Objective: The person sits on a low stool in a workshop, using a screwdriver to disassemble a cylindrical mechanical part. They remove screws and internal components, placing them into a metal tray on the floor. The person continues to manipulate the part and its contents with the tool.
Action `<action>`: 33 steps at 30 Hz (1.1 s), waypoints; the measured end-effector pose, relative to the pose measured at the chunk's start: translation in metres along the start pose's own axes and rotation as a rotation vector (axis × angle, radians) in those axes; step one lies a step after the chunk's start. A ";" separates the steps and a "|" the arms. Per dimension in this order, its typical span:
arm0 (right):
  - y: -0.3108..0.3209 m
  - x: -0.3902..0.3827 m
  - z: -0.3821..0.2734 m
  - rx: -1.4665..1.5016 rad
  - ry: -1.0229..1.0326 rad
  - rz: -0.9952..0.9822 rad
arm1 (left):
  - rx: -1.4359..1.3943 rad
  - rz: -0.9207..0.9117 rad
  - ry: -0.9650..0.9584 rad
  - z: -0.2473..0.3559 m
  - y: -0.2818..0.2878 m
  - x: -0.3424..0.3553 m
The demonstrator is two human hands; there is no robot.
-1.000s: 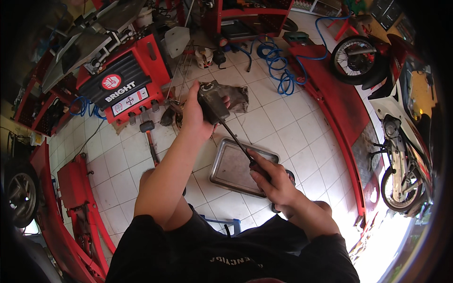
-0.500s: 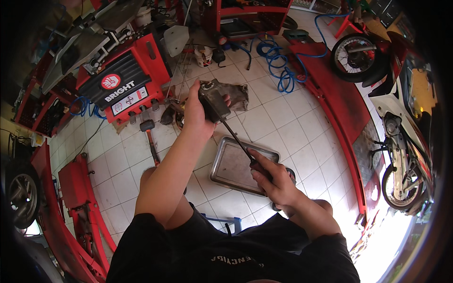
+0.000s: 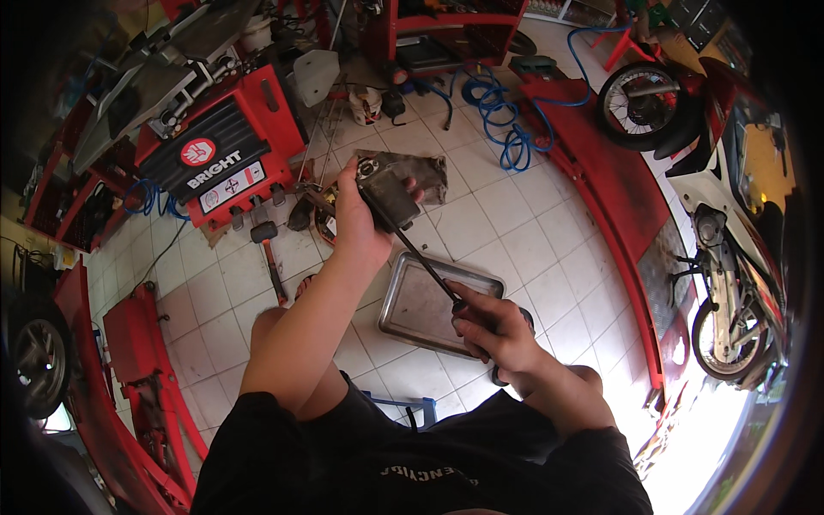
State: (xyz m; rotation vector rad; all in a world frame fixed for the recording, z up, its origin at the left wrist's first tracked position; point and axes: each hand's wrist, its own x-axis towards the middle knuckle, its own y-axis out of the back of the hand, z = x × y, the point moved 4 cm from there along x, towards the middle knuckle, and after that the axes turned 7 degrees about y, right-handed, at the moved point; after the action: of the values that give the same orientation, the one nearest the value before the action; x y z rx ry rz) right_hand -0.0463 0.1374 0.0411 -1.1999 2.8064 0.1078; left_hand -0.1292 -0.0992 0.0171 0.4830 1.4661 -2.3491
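Little has shifted since the earlier frames: both hands keep their hold. The left hand has its grip wrapped around a dark engine part, raised above the tiled floor. The right hand grips a screwdriver by its handle, the tip meeting the part. A metal tray lies just below the right grip.

Labels on the red machine and a small pot, upper left and upper centre.

On the red machine in the upper left, a round red-and-white badge sits on the black grille; just below it runs a slanted strip of white lettering, and under that a white rectangular sticker with red and dark print. Upper centre, on the floor, a small white pot carries a red and yellow label.
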 end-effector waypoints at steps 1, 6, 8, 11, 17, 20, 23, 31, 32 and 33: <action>-0.004 -0.002 -0.005 -0.135 0.050 0.016 | -0.011 0.005 0.002 -0.001 0.000 0.000; -0.016 -0.005 -0.017 -0.416 0.228 0.113 | -0.054 0.000 -0.008 -0.001 -0.005 -0.002; -0.017 -0.005 -0.019 -0.475 0.262 0.147 | -0.046 -0.010 -0.020 -0.001 -0.007 -0.001; -0.017 -0.008 -0.019 -0.823 0.296 0.203 | 0.000 -0.013 -0.039 -0.001 -0.002 0.002; 0.000 -0.004 -0.007 -0.951 0.231 0.276 | 0.018 0.019 -0.109 -0.010 0.008 0.012; 0.008 0.002 0.002 -0.607 0.318 0.221 | -0.008 0.040 -0.057 -0.011 0.004 0.008; 0.009 0.003 0.017 0.120 -0.194 0.060 | 0.069 0.049 -0.025 -0.012 0.001 0.008; -0.008 0.006 0.043 0.407 -0.269 -0.084 | 0.237 0.046 0.067 -0.026 0.013 0.012; -0.008 0.006 0.044 0.369 -0.254 -0.074 | 0.256 0.032 0.033 -0.026 0.009 0.008; -0.007 0.007 0.044 0.330 -0.239 -0.064 | 0.276 0.018 -0.001 -0.029 0.005 0.003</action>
State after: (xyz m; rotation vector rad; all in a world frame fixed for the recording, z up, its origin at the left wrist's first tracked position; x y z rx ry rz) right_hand -0.0431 0.1321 -0.0040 -1.1139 2.4561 -0.1961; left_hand -0.1266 -0.0758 -0.0001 0.5604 1.1359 -2.5483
